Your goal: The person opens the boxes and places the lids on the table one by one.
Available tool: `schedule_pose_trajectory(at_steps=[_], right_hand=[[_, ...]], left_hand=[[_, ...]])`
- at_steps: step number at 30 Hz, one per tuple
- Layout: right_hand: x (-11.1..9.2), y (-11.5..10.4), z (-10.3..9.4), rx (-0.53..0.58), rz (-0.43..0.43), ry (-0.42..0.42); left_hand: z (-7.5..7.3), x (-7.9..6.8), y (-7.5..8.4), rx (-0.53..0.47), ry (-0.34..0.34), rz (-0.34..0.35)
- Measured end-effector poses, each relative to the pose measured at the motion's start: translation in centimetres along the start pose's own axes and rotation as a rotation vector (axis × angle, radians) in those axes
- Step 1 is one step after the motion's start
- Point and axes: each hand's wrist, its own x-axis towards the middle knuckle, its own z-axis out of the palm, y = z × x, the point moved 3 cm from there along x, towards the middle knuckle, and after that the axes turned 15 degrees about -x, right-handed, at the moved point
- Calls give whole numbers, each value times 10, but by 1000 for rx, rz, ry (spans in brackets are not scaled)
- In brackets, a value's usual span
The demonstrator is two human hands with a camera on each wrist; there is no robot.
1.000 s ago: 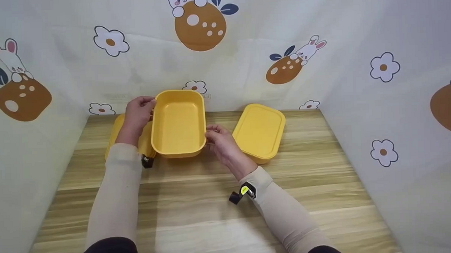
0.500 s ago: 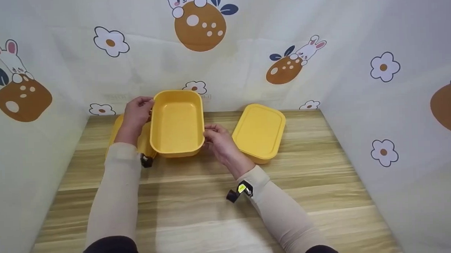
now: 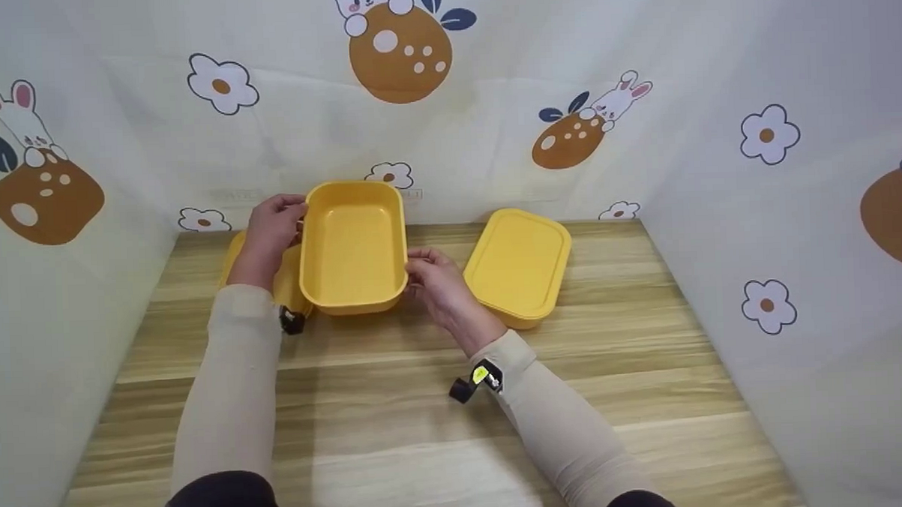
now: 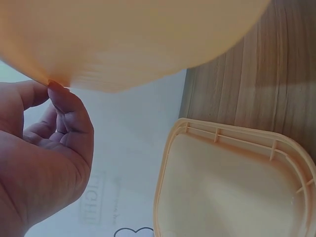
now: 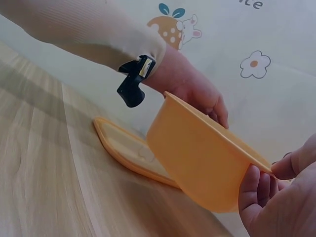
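Observation:
A yellow plastic food container (image 3: 353, 249), open side up and with nothing in it, is held between my two hands near the back wall. My left hand (image 3: 272, 233) pinches its rim at the far left corner; the left wrist view shows thumb and finger meeting on that edge. On the opposite side my right hand (image 3: 446, 293) pinches the right rim, its fingers curled beneath the lip in the right wrist view. In that view the container (image 5: 202, 158) is tilted above the table. Partly hidden under my left arm lies a yellow lid (image 4: 232, 182), its ribbed rim facing up.
A second yellow container with its lid on (image 3: 522, 262) stands right of my right hand. The wood-grain table (image 3: 397, 435) meets a patterned cloth wall (image 3: 289, 139) at the back, with more cloth on both sides. Black wrist cameras (image 3: 292, 320) sit on both sleeves.
Both hands have shifted the container slightly to the left, keeping the same grip. The lid and the covered container stay where they were.

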Motion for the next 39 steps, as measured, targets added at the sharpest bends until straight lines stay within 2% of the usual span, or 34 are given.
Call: schedule_pose_trajectory(at_steps=[11, 21, 31, 39], right_hand=[[3, 3, 1, -7, -7, -4], [7, 12, 0, -11, 31, 14], [8, 18, 2, 7, 46, 22], [11, 26, 2, -2, 80, 28]], left_hand=[[0, 0, 1, 17, 8, -7], [-3, -1, -7, 26, 5, -19], [-3, -1, -15, 127, -45, -38], [-5, 0, -19, 137, -43, -65]])
